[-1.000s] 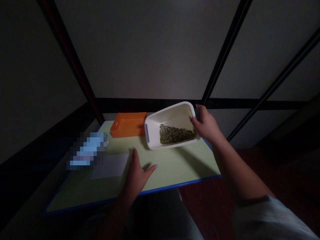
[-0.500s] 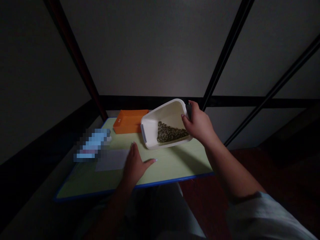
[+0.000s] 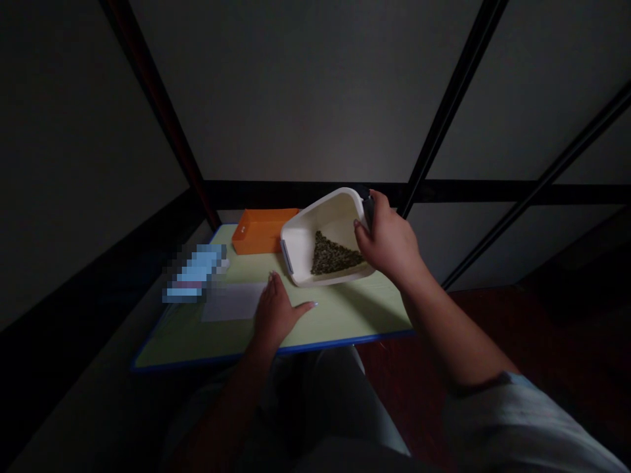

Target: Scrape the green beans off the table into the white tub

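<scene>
My right hand (image 3: 389,240) grips a white plastic bin (image 3: 299,243) by its right end, thumb over the rim and fingers around a dark part. Tilted above the table, the bin shows its inside to me. Small dark grains (image 3: 335,255), perhaps seeds, lie heaped against its lower side. A grey strip (image 3: 287,257) runs along the bin's left end. My left hand (image 3: 276,312) is open, thumb spread from the fingers, holding nothing. It hovers over or rests at the right edge of a pale sheet (image 3: 229,302); contact cannot be made out.
Behind the bin, an orange open box (image 3: 263,233) stands on the light green table (image 3: 355,322), which has a blue edge. A blurred-out light blue item (image 3: 197,270) lies at the left, beside a small white object (image 3: 223,266). A wall (image 3: 305,98) rises behind.
The view has shifted slightly, moving the table right and up in the picture. The grains have slid a little within the bin. Both hands keep nearly the same pose.
</scene>
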Action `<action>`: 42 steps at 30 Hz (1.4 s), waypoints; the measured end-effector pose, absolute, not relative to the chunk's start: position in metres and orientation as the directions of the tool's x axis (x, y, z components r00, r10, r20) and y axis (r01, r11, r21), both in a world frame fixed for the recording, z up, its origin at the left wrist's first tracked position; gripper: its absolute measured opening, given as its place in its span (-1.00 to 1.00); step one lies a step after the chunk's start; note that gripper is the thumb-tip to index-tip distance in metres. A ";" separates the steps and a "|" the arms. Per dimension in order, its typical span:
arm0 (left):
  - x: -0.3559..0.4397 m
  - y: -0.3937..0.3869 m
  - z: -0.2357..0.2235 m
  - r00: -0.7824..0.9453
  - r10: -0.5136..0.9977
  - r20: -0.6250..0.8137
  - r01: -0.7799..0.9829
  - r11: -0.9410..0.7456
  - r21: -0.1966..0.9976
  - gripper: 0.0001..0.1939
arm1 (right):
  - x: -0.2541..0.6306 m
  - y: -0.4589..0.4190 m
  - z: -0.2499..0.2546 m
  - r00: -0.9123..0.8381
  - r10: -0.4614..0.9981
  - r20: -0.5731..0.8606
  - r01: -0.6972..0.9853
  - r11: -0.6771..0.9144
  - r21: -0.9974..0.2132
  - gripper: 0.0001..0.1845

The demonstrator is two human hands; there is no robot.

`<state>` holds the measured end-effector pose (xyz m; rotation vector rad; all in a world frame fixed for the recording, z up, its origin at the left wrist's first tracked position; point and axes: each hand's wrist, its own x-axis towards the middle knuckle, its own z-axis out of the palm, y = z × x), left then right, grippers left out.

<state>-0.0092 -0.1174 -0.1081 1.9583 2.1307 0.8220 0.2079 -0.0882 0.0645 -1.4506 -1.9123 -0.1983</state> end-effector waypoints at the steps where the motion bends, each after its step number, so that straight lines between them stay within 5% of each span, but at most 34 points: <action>1: -0.009 -0.117 -0.108 -0.145 0.956 0.254 0.884 0.011 0.466 0.19 | 0.207 -0.090 0.064 -0.108 0.782 0.614 0.889 0.352 -0.293 -0.30; 14: -0.010 -0.118 -0.103 -0.163 0.965 0.206 0.892 0.054 0.449 0.17 | 0.201 -0.110 0.055 -0.085 0.773 0.629 0.901 0.329 -0.282 -0.27; 33: -0.010 -0.115 -0.109 -0.148 0.967 0.208 0.916 0.055 0.398 0.13 | 0.186 -0.128 0.043 -0.123 0.801 0.586 0.984 0.176 -0.035 -0.23; 42: -0.008 -0.116 -0.105 -0.153 0.970 0.189 0.916 0.068 0.395 0.11 | 0.184 -0.126 0.040 -0.148 0.796 0.587 0.980 0.199 -0.023 -0.21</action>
